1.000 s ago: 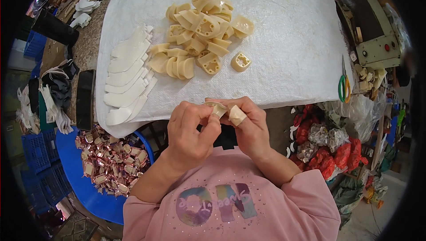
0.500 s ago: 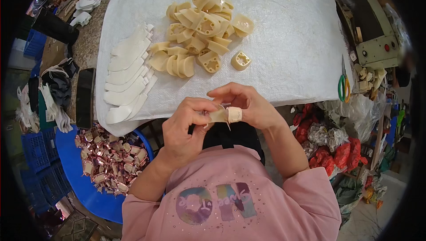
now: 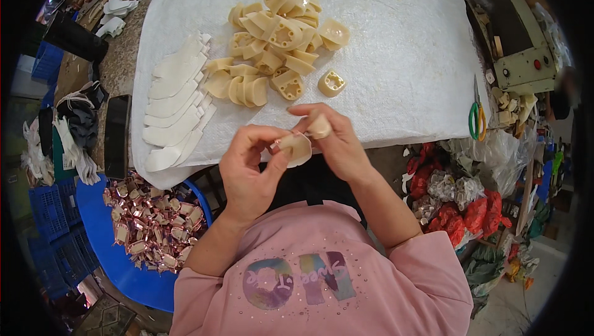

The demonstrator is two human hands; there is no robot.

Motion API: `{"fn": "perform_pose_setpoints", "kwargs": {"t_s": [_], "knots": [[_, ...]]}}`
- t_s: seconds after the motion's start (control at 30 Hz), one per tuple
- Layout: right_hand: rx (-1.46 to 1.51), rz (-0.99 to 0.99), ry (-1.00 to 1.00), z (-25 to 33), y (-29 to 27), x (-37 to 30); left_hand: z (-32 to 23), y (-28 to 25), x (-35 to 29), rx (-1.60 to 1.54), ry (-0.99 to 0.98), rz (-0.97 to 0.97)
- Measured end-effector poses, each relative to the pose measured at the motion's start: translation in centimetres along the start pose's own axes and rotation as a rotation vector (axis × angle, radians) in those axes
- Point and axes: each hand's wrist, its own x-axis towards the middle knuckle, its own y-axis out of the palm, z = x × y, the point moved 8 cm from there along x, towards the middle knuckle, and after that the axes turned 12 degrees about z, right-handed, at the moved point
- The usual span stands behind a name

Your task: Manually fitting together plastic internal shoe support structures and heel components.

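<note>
Over my lap, just off the near edge of the cloth-covered table, I hold a cream shoe heel (image 3: 296,150) between both hands. My left hand (image 3: 249,166) pinches its left side with thumb and fingers. A small pinkish glint shows by those fingertips. My right hand (image 3: 344,153) meets the heel's right edge, with its index finger reaching over and its thumb, which seems wrapped in pale tape, raised; its other fingers are partly hidden. Ahead lies a pile of similar heels (image 3: 284,34), and a single heel (image 3: 332,83) sits apart with its holed face up.
Overlapping white curved strips (image 3: 176,113) lie on the white cloth (image 3: 402,39) at left. Scissors (image 3: 476,119) rest at the right edge. Beyond the cloth are a dark phone (image 3: 117,135) and a black cylinder (image 3: 77,36). A blue tub (image 3: 93,231) holds shiny pink pieces.
The heel has turned so its broad, cupped end faces me. My right hand has moved up and left, and its wrapped thumb now points upward. My left hand has stayed on the heel.
</note>
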Motion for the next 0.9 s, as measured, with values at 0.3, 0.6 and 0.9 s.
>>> {"fn": "perform_pose_setpoints", "kwargs": {"t_s": [0.3, 0.6, 0.9], "knots": [[-0.55, 0.005, -0.408, 2.7, 1.4, -0.4, 2.5, 0.1, -0.3, -0.329, -0.126, -0.075], [-0.42, 0.059, -0.267, 2.7, 1.1, -0.1, 0.8, 0.1, 0.5, 0.011, -0.092, 0.006], [-0.234, 0.129, -0.359, 3.1, 1.0, -0.8, -0.8, -0.5, 0.4, 0.229, 0.076, 0.041]]}}
